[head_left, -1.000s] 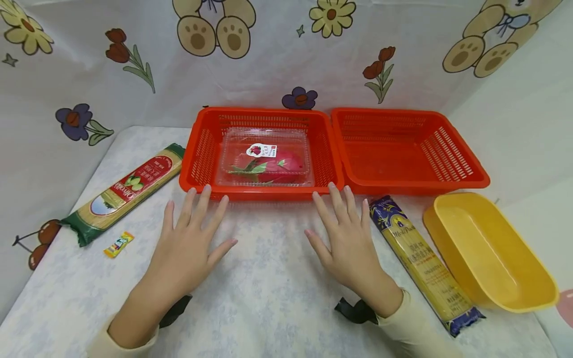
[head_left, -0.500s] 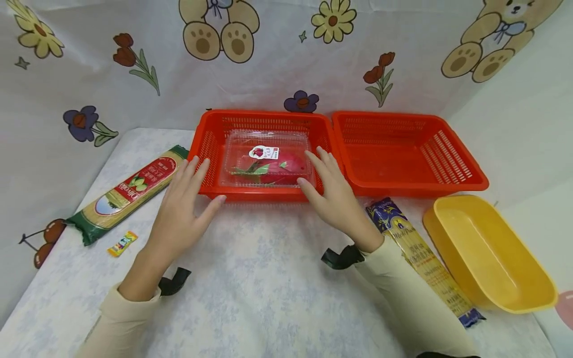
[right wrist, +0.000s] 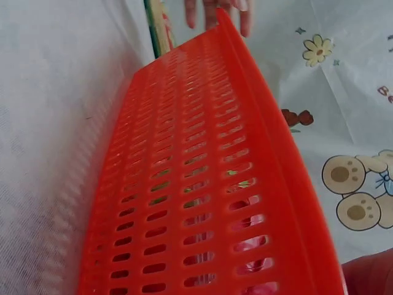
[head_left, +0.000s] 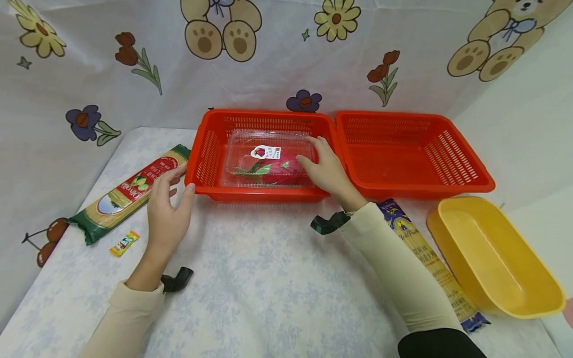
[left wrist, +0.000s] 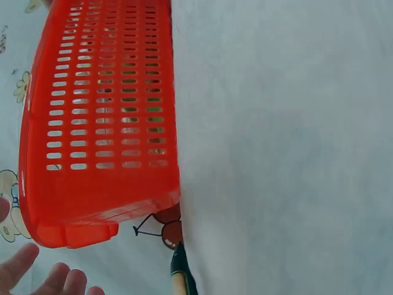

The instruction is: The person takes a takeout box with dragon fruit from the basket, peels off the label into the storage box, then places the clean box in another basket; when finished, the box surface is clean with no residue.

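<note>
My left hand (head_left: 167,214) is beside the front left corner of the left red plastic basket (head_left: 264,194), its loosely bent fingers over the end of a green-and-red spaghetti pack (head_left: 130,191). In the left wrist view, its fingertips (left wrist: 58,279) appear apart from the basket. In that basket lies a clear plastic fruit box (head_left: 246,141) with a label and a pink dragon fruit (head_left: 284,171) inside. My right hand (head_left: 329,171) reaches over the basket's right front rim, thumb and fingers spread by the box's right side. Whether they touch the box is hidden.
A second red basket (head_left: 389,154) adjoins on the right. Before it lie a blue-and-yellow spaghetti pack (head_left: 425,253), partly under the right sleeve, and a yellow plastic tub (head_left: 492,253). A small yellow candy packet (head_left: 124,243) lies at left. A printed cloth (head_left: 250,84) hangs behind.
The right hand has moved forward and inward from before the basket to over its rim. The left hand has shifted left from the basket's front, its fingers bending. Baskets and packs stay put.
</note>
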Tool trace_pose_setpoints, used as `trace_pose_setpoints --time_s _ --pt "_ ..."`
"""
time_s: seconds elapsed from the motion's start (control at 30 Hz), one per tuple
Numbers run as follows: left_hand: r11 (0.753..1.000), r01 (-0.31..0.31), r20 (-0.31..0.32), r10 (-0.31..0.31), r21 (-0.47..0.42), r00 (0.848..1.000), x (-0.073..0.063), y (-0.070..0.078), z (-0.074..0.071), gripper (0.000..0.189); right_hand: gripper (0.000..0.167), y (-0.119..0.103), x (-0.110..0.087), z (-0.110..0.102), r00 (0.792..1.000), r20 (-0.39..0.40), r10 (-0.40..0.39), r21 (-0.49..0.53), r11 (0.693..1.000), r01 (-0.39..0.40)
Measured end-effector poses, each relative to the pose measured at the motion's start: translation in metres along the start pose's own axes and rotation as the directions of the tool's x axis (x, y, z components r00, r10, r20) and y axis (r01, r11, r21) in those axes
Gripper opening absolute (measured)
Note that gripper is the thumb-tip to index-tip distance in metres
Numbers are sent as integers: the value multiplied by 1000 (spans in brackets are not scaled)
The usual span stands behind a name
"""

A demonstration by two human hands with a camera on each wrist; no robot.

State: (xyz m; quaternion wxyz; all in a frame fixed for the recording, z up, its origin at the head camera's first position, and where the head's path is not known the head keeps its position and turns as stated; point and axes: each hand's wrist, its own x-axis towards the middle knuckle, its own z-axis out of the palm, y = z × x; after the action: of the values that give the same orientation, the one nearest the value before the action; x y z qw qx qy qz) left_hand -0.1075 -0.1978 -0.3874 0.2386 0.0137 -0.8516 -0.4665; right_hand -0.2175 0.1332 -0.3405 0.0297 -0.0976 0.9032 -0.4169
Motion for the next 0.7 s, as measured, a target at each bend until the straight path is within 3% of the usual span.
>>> trace_pose_setpoints --time_s 0.1,0.27,0.53,0.6,0.7 --pt "996 62 -43 -64 -67 997 -1 -3 3 46 64 -1 5 0 997 25 75 82 994 -76" --pt "976 160 -28 -166 -149 986 -4 -3 4 44 62 -2 10 0 971 128 203 202 953 -226" --pt "939 202 2 -210 -277 978 -3 -3 5 38 62 -2 14 0 944 190 270 275 908 -315" --pt "921 221 13 -229 -321 973 -3 -3 4 38 64 -2 15 0 937 199 288 285 898 -337" --pt "872 271 42 -278 -407 960 -2 -3 4 40 66 -2 14 1 926 208 314 284 887 -364"
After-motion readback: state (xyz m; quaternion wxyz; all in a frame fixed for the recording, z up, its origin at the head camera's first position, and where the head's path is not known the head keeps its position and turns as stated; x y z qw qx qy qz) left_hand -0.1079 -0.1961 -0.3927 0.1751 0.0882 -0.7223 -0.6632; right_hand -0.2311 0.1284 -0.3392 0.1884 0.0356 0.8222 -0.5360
